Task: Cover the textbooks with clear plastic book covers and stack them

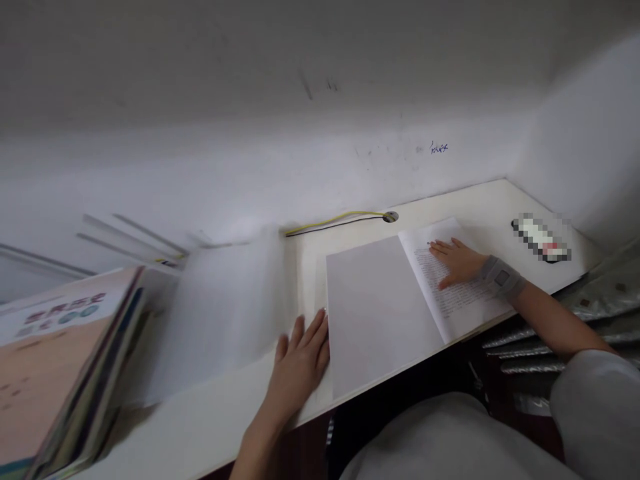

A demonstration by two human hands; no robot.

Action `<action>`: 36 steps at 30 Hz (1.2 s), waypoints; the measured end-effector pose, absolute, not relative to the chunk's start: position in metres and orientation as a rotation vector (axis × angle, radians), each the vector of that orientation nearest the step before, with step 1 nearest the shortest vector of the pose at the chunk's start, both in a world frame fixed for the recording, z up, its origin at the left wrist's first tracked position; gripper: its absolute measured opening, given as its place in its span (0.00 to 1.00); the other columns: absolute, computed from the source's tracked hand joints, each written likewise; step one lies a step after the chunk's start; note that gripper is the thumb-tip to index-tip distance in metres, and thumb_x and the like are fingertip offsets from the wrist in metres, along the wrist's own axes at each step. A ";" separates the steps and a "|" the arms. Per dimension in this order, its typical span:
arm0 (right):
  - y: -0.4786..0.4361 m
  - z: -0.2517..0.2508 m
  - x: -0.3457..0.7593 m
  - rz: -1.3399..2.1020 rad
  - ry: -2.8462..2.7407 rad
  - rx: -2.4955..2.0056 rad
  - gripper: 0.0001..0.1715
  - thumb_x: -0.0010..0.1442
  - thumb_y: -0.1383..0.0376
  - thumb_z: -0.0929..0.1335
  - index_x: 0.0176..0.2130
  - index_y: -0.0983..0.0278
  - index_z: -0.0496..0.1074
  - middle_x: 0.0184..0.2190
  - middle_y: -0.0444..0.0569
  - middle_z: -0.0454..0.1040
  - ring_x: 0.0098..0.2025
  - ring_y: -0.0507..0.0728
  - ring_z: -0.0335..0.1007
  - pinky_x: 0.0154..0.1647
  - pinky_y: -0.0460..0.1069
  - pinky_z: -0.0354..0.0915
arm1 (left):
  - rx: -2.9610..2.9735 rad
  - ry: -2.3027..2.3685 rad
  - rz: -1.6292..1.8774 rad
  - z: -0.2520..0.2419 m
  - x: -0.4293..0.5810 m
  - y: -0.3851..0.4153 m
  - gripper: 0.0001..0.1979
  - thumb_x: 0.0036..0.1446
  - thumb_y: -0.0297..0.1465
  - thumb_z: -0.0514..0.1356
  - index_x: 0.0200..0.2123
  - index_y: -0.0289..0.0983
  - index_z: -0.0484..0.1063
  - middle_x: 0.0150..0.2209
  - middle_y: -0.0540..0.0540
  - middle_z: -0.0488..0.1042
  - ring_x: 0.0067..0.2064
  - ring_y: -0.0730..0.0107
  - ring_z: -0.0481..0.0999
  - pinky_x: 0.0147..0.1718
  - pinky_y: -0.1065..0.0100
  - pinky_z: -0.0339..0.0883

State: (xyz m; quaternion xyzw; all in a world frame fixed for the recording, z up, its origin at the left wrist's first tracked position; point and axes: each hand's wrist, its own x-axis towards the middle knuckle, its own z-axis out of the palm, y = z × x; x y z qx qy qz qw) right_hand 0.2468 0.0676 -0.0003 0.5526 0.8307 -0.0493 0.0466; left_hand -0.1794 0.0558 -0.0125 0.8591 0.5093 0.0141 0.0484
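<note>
An open book (380, 313) lies on the white desk, a blank grey page on its left side and a page of printed text on its right. My right hand (457, 261) rests flat on the printed page, fingers spread, with a grey band around the wrist. Beside the book's left edge, my left hand (300, 363) lies palm down on the desk with its fingers stretched out. Its fingertips are at the edge of the blank page; I cannot tell whether they touch it.
To the left stands a stack of books (70, 360), blurred white sheets (215, 313) beside it. A yellow and black cable (335, 219) runs to a hole (391, 217) at the back. A pixelated dark-edged object (543, 240) lies at right. Silvery packages (600, 320) are below the desk.
</note>
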 end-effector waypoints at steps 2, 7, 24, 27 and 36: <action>0.067 0.000 0.249 -0.140 2.523 1.701 0.61 0.48 0.33 0.61 0.65 0.71 0.48 0.66 0.64 0.46 0.66 0.69 0.40 0.63 0.64 0.40 | 2.620 1.550 0.051 -0.012 -0.179 0.056 0.25 0.63 0.33 0.42 0.62 0.38 0.57 0.64 0.44 0.55 0.66 0.47 0.47 0.58 0.43 0.49; 0.067 0.000 0.251 -0.156 2.486 1.724 0.61 0.49 0.34 0.61 0.65 0.72 0.47 0.66 0.63 0.45 0.67 0.70 0.38 0.63 0.65 0.41 | 2.631 1.544 0.065 -0.014 -0.180 0.056 0.25 0.63 0.35 0.42 0.62 0.38 0.57 0.64 0.44 0.56 0.66 0.47 0.48 0.58 0.43 0.49; -0.022 -0.011 0.222 0.198 2.542 1.894 0.30 0.66 0.56 0.56 0.61 0.70 0.57 0.62 0.62 0.57 0.63 0.65 0.52 0.59 0.66 0.50 | 2.553 1.557 0.114 -0.014 -0.176 0.058 0.25 0.62 0.34 0.43 0.62 0.36 0.57 0.64 0.43 0.55 0.66 0.46 0.47 0.58 0.41 0.46; -0.023 -0.005 0.213 0.242 2.541 1.914 0.26 0.66 0.59 0.57 0.58 0.69 0.62 0.60 0.61 0.61 0.63 0.66 0.53 0.59 0.67 0.48 | 2.394 1.580 0.171 -0.013 -0.169 0.061 0.24 0.62 0.33 0.43 0.60 0.36 0.60 0.64 0.42 0.55 0.66 0.48 0.45 0.58 0.38 0.44; -0.023 0.004 0.153 0.228 2.754 1.782 0.24 0.63 0.58 0.62 0.55 0.67 0.66 0.60 0.59 0.61 0.63 0.66 0.52 0.58 0.63 0.53 | 1.845 1.700 0.502 -0.006 -0.144 0.072 0.15 0.60 0.37 0.51 0.43 0.39 0.74 0.62 0.39 0.60 0.67 0.47 0.41 0.59 0.39 0.34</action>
